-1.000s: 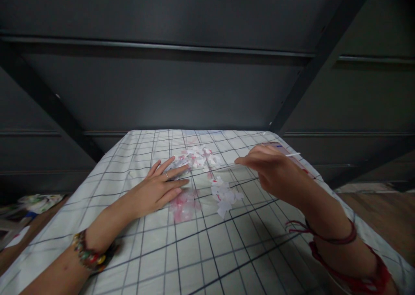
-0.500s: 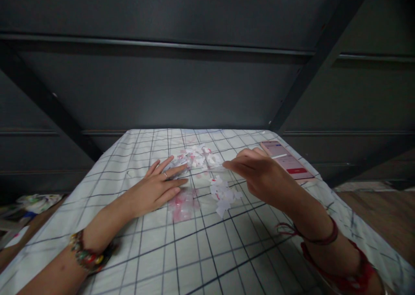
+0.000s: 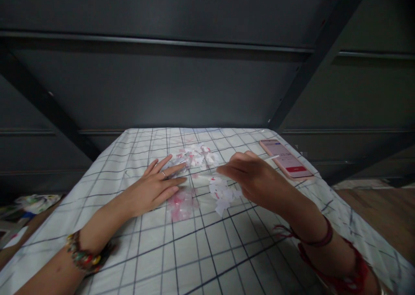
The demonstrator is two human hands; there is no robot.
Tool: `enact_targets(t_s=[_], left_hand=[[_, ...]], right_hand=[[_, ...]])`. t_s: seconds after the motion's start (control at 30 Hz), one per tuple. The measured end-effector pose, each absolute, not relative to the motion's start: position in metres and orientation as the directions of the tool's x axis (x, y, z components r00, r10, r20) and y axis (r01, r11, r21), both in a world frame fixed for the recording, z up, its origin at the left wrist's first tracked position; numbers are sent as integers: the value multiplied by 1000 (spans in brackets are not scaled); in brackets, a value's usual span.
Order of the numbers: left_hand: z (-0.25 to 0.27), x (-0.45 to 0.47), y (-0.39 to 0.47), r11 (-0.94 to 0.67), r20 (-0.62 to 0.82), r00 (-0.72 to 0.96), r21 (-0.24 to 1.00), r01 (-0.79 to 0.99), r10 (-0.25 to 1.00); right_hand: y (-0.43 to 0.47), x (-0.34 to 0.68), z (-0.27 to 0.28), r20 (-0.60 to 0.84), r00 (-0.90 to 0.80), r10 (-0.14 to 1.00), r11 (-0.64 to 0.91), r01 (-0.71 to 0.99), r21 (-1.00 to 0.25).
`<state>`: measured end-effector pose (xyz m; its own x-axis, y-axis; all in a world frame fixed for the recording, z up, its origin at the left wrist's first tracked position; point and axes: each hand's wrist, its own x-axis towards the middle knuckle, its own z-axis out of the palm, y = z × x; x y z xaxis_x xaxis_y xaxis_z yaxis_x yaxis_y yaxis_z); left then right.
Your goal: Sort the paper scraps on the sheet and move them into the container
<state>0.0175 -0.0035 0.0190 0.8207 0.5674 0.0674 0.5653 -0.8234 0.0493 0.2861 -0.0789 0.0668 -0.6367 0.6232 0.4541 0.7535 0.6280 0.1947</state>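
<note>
My left hand (image 3: pixel 158 187) lies on the cloth with its fingers spread, holding nothing. Its fingertips reach the edge of a heap of small white paper scraps with red marks (image 3: pixel 196 155). Below its thumb lies a clear, pink-tinted plastic piece (image 3: pixel 183 206). My right hand (image 3: pixel 256 178) is closed in a pinch around a thin white stick (image 3: pixel 271 158), whose back end sticks out toward the phone. Its front end, blurred, points left between the heap and a smaller pile of white scraps (image 3: pixel 223 195). The exact kind of stick cannot be made out.
A pink-edged phone (image 3: pixel 287 160) with a lit screen lies at the right, beyond my right hand. A white cloth with a dark grid (image 3: pixel 194 256) covers the surface. A dark panelled wall (image 3: pixel 181 87) stands directly behind it. Blurred items (image 3: pixel 37 203) lie at lower left.
My right hand has moved slightly left and nearer me, its fingertips now between the two scrap piles. The stick's back end no longer overlaps the phone's middle. My left hand stays almost still.
</note>
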Motion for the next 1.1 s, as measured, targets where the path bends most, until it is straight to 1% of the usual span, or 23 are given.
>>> enact_targets(t_s=[0.1, 0.23, 0.4, 0.5, 0.57, 0.73, 0.8, 0.93, 1.0, 1.1], left_hand=[[20, 18, -3, -818, 76, 814, 56, 572, 575], [22, 17, -3, -810, 83, 806, 55, 584, 586], [22, 16, -2, -796, 88, 791, 45, 604, 605], [21, 16, -2, -796, 81, 792, 43, 603, 605], [21, 16, -3, -801, 77, 797, 38, 598, 599], [19, 16, -2, -812, 63, 809, 23, 584, 584], [19, 16, -2, -814, 56, 813, 21, 580, 580], [19, 15, -2, -814, 46, 812, 19, 581, 581], [19, 15, -2, -816, 49, 815, 22, 578, 578], [18, 15, -2, -822, 58, 820, 23, 569, 570]], right_hand=[[-80, 280, 65, 449, -662, 600, 658, 728, 194], [-77, 277, 60, 453, -652, 608, 644, 738, 199], [-76, 276, 57, 430, -682, 592, 711, 693, 119], [-79, 276, 60, 468, -686, 557, 742, 664, 91], [-80, 278, 63, 510, -666, 544, 734, 672, 95], [-78, 295, 68, 513, -606, 608, 650, 751, 118], [-78, 304, 71, 520, -568, 638, 626, 776, 80], [-80, 314, 76, 473, -521, 710, 590, 807, 2], [-80, 315, 76, 453, -525, 720, 581, 813, 19], [-80, 312, 76, 437, -539, 721, 567, 820, 76]])
